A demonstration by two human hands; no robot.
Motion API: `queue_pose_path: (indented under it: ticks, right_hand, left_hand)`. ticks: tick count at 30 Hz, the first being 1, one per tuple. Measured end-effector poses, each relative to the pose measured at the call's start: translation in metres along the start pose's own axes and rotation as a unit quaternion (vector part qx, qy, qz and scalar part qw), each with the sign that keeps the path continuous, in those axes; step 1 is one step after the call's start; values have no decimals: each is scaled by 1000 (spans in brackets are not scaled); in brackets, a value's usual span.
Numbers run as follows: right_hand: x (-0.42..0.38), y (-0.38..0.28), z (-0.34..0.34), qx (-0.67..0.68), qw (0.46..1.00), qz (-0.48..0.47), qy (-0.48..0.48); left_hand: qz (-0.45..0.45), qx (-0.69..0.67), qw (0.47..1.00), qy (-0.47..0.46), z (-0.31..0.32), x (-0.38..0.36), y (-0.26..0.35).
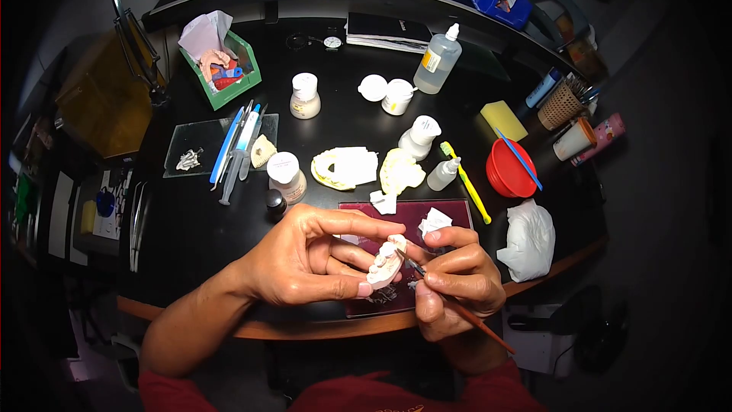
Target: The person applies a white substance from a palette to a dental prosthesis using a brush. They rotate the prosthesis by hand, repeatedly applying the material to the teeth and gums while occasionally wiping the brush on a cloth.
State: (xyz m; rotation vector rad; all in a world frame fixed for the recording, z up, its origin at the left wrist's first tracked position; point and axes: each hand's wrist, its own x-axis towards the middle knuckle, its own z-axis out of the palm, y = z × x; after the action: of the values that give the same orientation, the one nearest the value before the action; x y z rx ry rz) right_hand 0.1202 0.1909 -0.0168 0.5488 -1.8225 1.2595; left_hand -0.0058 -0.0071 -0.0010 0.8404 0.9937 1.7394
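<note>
Between the thumb and fingers of my left hand (309, 255) is a small white dental cast (383, 267), held tilted above the table's front. My right hand (461, 282) grips a thin brush (476, 322) with a reddish-brown handle, its dark tip touching or very near the cast's tooth surface. Below both hands lies a dark red glass-like slab (354, 217) with white scraps on it. A folded white tissue (435, 221) sits on the slab just beyond my right hand. Parts of the slab are hidden by my hands.
Beyond the hands stand yellowish dental casts (402, 173), a powder jar (287, 172), a dropper bottle (444, 174) and a green-yellow toothbrush (467, 183). At right are a red bowl (512, 169) and crumpled white tissue (528, 240). A green bin (245, 69) and tall liquid bottle (438, 61) stand farther back.
</note>
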Motion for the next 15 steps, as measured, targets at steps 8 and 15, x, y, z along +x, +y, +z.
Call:
queue_pose_path:
  ticks: [8,15]
  right_hand:
    - [3,-5,0,-3,1000,20,-7]
    - [2,-3,3,12,1000,11,13]
  left_hand:
    - [-10,19,1000,10,2,0,4]
    - [10,63,998,24,4,1,1]
